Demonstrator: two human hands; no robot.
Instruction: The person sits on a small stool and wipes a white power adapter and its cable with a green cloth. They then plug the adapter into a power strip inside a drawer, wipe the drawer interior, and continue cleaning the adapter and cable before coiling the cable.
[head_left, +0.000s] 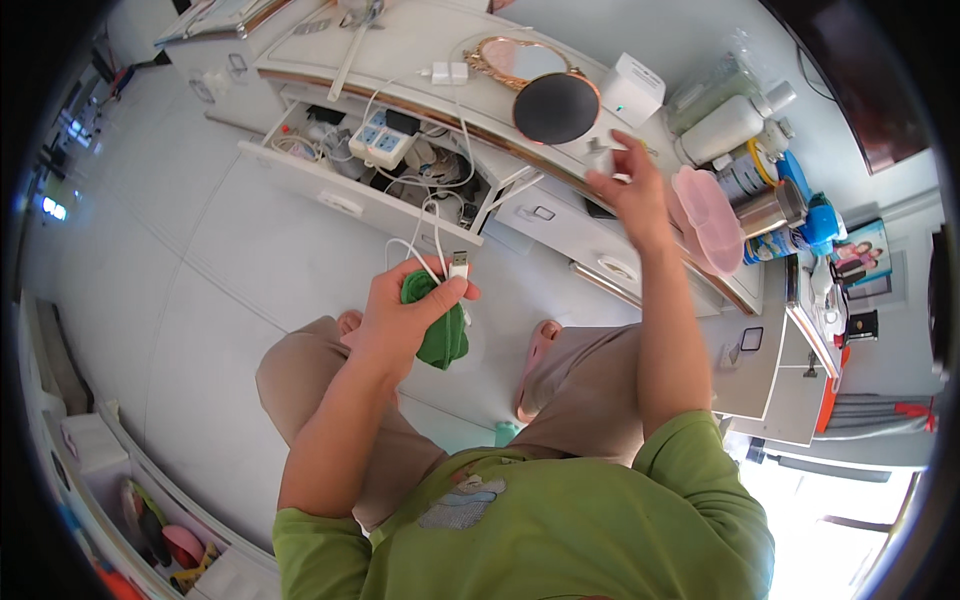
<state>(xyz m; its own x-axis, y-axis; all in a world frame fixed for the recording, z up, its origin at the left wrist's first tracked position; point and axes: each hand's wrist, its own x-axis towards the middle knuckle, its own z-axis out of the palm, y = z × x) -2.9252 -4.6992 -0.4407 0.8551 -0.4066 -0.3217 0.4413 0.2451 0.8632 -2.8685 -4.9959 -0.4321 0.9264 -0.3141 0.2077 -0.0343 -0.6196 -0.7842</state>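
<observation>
My left hand (409, 311), above the floor in front of my lap, grips a folded green cloth (444, 337) together with a white USB cable, whose USB-A plug (459, 262) sticks up by the thumb. The cable's white strands rise toward the drawer. My right hand (630, 184) is over the cabinet top and holds a small white object (600, 159) between thumb and fingers; it looks like a plug-in charger, but its details are blurred. Just left of that hand lies a round black disc-like item (556, 109), overlapping a gold-framed mirror (517, 58).
An open drawer (360, 206) holds a white power strip (382, 141) and tangled cables. On the cabinet top are a white adapter (448, 73), a white box (632, 88), a pink scalloped tray (709, 220) and several bottles. At lower left stands an open compartment (217, 525) with assorted items.
</observation>
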